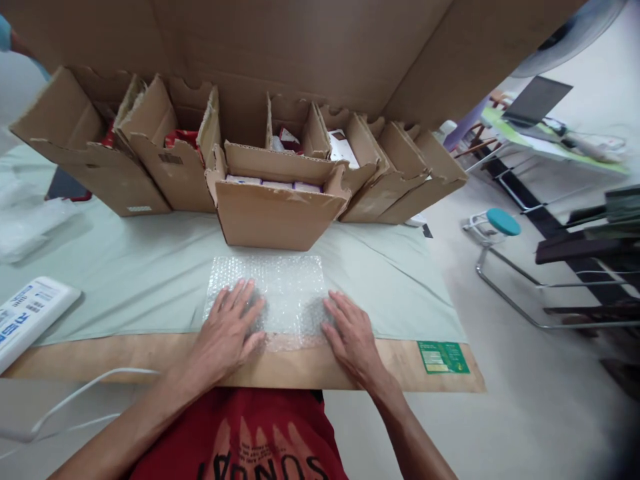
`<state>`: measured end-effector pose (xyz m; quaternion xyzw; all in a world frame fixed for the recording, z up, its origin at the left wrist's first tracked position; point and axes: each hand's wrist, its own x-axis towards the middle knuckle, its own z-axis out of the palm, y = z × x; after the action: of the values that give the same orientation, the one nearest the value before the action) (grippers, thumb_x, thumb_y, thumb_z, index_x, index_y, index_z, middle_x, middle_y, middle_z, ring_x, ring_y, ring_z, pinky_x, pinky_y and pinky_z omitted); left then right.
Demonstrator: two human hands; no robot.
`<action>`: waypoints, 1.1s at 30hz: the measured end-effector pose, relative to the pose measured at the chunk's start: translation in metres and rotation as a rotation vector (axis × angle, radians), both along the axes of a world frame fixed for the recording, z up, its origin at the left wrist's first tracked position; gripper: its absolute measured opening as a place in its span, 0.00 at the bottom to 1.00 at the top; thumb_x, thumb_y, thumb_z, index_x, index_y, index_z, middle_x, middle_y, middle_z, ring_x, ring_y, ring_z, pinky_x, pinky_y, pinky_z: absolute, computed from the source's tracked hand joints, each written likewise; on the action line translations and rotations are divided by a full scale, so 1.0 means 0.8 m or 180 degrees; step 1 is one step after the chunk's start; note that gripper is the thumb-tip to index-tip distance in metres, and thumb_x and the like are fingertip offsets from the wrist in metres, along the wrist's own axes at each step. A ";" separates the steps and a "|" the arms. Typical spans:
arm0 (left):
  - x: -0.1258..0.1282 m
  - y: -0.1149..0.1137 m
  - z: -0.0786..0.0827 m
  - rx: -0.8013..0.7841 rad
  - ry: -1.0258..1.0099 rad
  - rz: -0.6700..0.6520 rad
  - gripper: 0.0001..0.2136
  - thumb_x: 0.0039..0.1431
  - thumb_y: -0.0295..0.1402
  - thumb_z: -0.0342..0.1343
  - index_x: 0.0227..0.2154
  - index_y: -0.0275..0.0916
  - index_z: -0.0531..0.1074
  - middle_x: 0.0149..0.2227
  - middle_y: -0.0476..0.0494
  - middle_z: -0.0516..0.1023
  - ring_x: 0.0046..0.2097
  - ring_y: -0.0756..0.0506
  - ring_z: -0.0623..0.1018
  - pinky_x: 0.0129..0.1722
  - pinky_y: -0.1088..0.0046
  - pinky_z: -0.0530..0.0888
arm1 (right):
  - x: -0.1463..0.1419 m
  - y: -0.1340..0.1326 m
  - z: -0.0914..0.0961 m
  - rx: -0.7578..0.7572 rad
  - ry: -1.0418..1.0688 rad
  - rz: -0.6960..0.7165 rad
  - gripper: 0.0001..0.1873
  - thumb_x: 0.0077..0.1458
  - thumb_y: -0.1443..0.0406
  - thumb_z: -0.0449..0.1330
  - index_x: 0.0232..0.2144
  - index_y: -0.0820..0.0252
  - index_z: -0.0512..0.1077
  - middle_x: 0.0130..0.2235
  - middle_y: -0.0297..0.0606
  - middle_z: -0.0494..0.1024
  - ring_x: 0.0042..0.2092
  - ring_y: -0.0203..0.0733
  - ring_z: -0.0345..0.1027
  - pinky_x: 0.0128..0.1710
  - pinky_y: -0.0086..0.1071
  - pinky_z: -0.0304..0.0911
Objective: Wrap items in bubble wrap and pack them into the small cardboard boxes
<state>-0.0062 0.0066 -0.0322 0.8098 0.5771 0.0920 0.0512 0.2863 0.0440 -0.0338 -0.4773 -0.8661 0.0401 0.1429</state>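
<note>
A sheet of clear bubble wrap (287,293) lies flat at the front of the table, its near edge over the bare wood. My left hand (227,327) rests on its left side, fingers spread and stretched forward. At the right edge of the sheet is my right hand (350,333), also open, with its fingertips touching or just beside the plastic. Neither hand grips anything. Just beyond the sheet stands a small open cardboard box (277,213) with several purple-and-white packs (277,185) inside.
Cardboard bins (145,180) stand in a row behind, some holding red or white items. At left are a white power strip-like device (35,313) and crumpled clear plastic (30,223). A green card (443,357) lies at the right front edge. A stool (503,221) stands on the floor.
</note>
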 end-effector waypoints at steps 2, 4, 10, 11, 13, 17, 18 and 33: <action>0.009 0.001 -0.006 -0.0080 -0.0021 -0.0228 0.24 0.68 0.41 0.51 0.64 0.42 0.66 0.72 0.35 0.59 0.73 0.34 0.58 0.70 0.48 0.56 | -0.028 0.003 0.005 -0.0181 -0.0122 0.0226 0.23 0.69 0.61 0.51 0.64 0.57 0.66 0.67 0.47 0.68 0.67 0.54 0.62 0.60 0.50 0.64; 0.005 0.005 -0.011 -0.0177 0.0034 -0.0321 0.24 0.69 0.41 0.50 0.65 0.44 0.65 0.71 0.37 0.61 0.72 0.34 0.59 0.70 0.45 0.54 | -0.039 0.008 0.006 -0.0286 -0.0245 0.0410 0.23 0.68 0.61 0.53 0.63 0.55 0.68 0.67 0.46 0.68 0.67 0.54 0.62 0.61 0.50 0.63; -0.043 -0.006 -0.009 -0.0174 0.0258 0.0165 0.23 0.67 0.37 0.52 0.63 0.39 0.68 0.69 0.32 0.64 0.70 0.29 0.61 0.66 0.40 0.57 | 0.037 -0.007 0.007 0.0148 -0.0114 -0.0154 0.16 0.67 0.65 0.53 0.53 0.58 0.75 0.56 0.48 0.80 0.59 0.55 0.72 0.54 0.51 0.67; -0.044 -0.010 -0.007 -0.0140 0.0233 0.0189 0.22 0.66 0.36 0.52 0.62 0.38 0.70 0.69 0.31 0.65 0.71 0.29 0.61 0.67 0.41 0.57 | 0.049 -0.013 0.009 0.0131 -0.0109 -0.0054 0.17 0.65 0.68 0.54 0.53 0.59 0.75 0.57 0.49 0.79 0.59 0.55 0.72 0.54 0.50 0.67; -0.036 -0.017 -0.004 -0.0112 0.0099 0.0076 0.20 0.67 0.36 0.52 0.60 0.38 0.71 0.69 0.32 0.65 0.71 0.31 0.60 0.68 0.44 0.56 | 0.056 -0.026 0.014 -0.0012 -0.0143 0.0331 0.21 0.63 0.72 0.53 0.56 0.58 0.74 0.60 0.49 0.76 0.60 0.53 0.71 0.53 0.48 0.67; -0.003 -0.022 0.000 -0.0308 -0.0207 -0.0382 0.22 0.66 0.44 0.55 0.60 0.43 0.70 0.69 0.37 0.66 0.71 0.34 0.61 0.70 0.45 0.54 | 0.023 -0.034 0.006 0.0028 0.0063 0.0730 0.17 0.63 0.74 0.55 0.49 0.55 0.76 0.60 0.46 0.76 0.60 0.52 0.70 0.53 0.46 0.67; 0.003 -0.023 0.001 -0.0362 -0.0228 -0.0432 0.24 0.64 0.46 0.57 0.60 0.44 0.70 0.68 0.37 0.66 0.71 0.33 0.62 0.70 0.44 0.53 | 0.013 -0.032 0.002 0.0136 0.0198 0.0717 0.14 0.63 0.74 0.55 0.45 0.56 0.77 0.58 0.46 0.78 0.59 0.52 0.71 0.52 0.45 0.67; -0.051 -0.006 0.028 0.0028 -0.1536 0.1151 0.12 0.61 0.38 0.49 0.36 0.42 0.78 0.38 0.45 0.86 0.41 0.41 0.84 0.44 0.66 0.78 | 0.000 0.002 0.050 -0.1378 0.2025 0.0396 0.34 0.60 0.50 0.64 0.64 0.53 0.64 0.52 0.42 0.81 0.55 0.48 0.75 0.57 0.42 0.68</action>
<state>-0.0470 0.0019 -0.0101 0.6489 0.6827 0.2919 0.1662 0.2867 0.0456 0.0064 -0.4066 -0.7773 0.3766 0.2977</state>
